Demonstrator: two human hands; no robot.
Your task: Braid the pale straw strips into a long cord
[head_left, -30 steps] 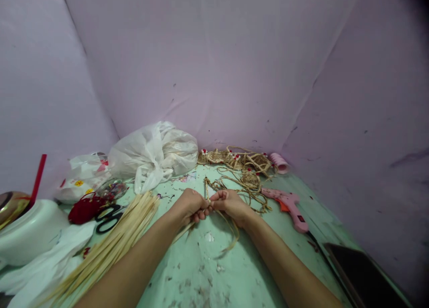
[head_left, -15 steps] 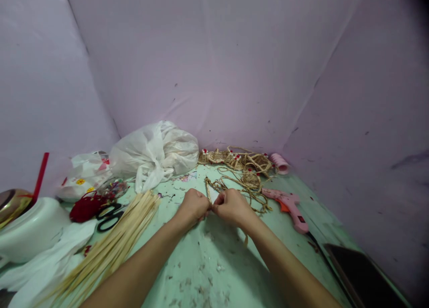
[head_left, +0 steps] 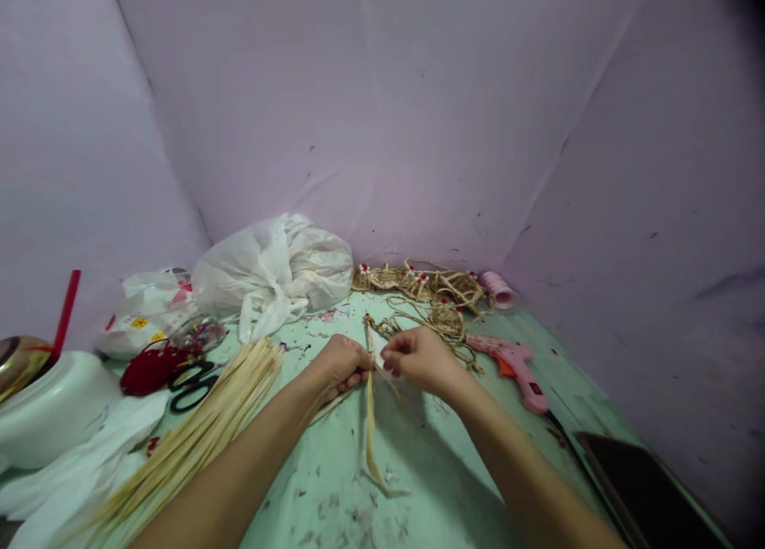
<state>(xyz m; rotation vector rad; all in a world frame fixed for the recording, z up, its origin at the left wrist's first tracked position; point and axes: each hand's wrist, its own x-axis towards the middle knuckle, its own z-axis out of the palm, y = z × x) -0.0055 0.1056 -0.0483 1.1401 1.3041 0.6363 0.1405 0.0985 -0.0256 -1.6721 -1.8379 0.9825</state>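
Observation:
A thin straw-coloured braid (head_left: 370, 340) runs away from me over the table, its near end pinched in the closed fingers of my left hand (head_left: 342, 367). One loose fibre strand (head_left: 371, 429) hangs from that point toward me, and another pale strand (head_left: 330, 408) sticks out below my left palm. Just to the right, my right hand (head_left: 418, 361) is closed with thumb and fingertips together. A thin, blurred strand trails beneath it; the pinch itself is partly hidden. Left of my forearm lies a bundle of flat pale fibre strips (head_left: 221, 421).
Along the back are a white plastic bag (head_left: 280, 274), coiled rope pieces with red beads (head_left: 445, 318) and a pink spool (head_left: 498, 291). A pink glue gun (head_left: 519, 366) and a dark flat device (head_left: 642, 485) lie right. Black scissors (head_left: 192, 386), red yarn (head_left: 149, 370) and a white pot (head_left: 53, 405) stand left.
My hands met at the braid, turned knuckles-up, then my right hand drew slightly away to the right. A strand formerly by my right wrist now hangs down in the middle.

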